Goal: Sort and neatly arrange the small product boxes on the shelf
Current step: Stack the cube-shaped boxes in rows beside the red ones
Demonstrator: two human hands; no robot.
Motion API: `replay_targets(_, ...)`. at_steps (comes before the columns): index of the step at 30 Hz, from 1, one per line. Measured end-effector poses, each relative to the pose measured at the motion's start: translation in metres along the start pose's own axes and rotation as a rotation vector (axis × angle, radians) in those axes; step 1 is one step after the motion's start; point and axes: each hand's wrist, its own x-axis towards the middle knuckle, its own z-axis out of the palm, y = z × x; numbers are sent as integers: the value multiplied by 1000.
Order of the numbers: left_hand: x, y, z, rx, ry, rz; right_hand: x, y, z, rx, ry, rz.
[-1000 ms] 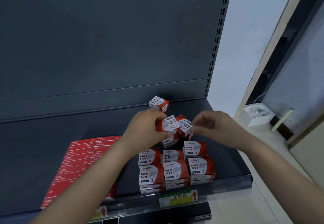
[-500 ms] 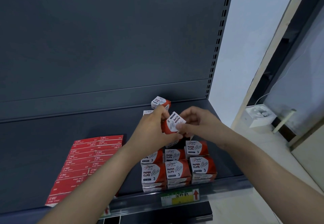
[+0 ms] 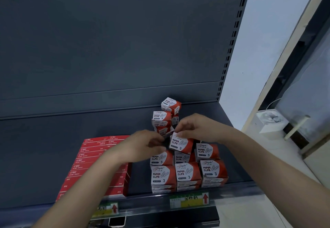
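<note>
Pinching one box (image 3: 180, 143) marked "PAPER CLIPS 3" by its top, the right hand (image 3: 198, 127) holds it over three same-labelled front boxes (image 3: 187, 172) on the shelf (image 3: 139, 199); the blurred left hand (image 3: 142, 147) has an unclear grip.

The small red-and-white cardboard boxes (image 3: 163, 175) read "PAPER CLIPS" and "3" under a script brand, possibly "Feiyide". The flat red cardboard boxes (image 3: 92, 153) bore "24/6" beside white Chinese characters. A yellow-green shelf-edge label (image 3: 189, 200) carried a red up-arrow and handwritten characters.
</note>
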Motion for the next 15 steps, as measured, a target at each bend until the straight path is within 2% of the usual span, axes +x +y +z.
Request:
replay_targets(4, -2, -7, 3, -51, -102, 1, -1, -4, -1, -92, -101, -9)
replay_targets(11, -1, -10, 5, -96, -115, 6, -7, -7, 16, -301, -143, -38)
replay_targets(13, -2, -9, 5, -93, -117, 12, -15, -6, 22, -385, -87, -57)
replay_targets(15, -3, -9, 6, -104, -89, 20, -30, -2, 15, -387, 108, -25)
